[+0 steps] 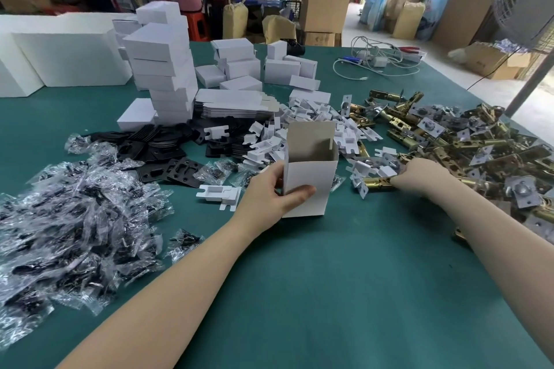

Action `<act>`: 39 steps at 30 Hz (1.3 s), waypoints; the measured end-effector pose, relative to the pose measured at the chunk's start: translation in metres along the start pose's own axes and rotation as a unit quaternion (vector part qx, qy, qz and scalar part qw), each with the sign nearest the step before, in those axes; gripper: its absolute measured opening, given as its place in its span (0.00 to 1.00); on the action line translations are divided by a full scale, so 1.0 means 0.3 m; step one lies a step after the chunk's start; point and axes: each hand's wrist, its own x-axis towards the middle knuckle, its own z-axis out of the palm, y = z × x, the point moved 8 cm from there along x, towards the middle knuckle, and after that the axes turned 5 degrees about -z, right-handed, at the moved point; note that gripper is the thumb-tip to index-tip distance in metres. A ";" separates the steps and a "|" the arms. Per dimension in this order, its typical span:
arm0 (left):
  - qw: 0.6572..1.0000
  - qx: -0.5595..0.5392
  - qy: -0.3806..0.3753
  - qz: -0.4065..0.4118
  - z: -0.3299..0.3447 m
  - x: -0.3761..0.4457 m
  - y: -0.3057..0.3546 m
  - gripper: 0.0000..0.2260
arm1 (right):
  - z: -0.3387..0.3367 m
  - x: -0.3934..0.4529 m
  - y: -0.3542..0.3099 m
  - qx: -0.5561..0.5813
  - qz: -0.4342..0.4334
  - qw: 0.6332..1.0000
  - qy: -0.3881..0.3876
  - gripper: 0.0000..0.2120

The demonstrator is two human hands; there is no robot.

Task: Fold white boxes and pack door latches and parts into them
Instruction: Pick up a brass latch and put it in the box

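The open white box point(308, 177) is held upright on the green table point(329, 293) by the left hand point(269, 192), thumb across its front. Just right of the box, a brass latch point(376, 183) is gripped by the right hand point(419, 174). The latch is best fed in endwise, the box kept steady.

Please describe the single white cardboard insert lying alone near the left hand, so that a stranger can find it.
Start at the upright open white box that the left hand holds. Just left of that hand, one white insert lies flat on the green table, apart from the heap of inserts behind the box.
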 end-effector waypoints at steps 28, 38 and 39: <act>0.999 -0.043 0.012 0.002 -0.011 0.020 -0.022 0.18 | -0.153 -0.156 -0.163 0.399 -0.159 0.897 0.108 0.08; 0.990 -0.133 0.018 -0.033 -0.041 0.038 -0.056 0.16 | -0.530 -0.401 -0.390 0.351 -0.417 0.823 0.159 0.09; 0.990 -0.138 0.016 -0.033 -0.042 0.038 -0.054 0.15 | -0.532 -0.410 -0.413 0.369 -0.431 0.812 0.133 0.09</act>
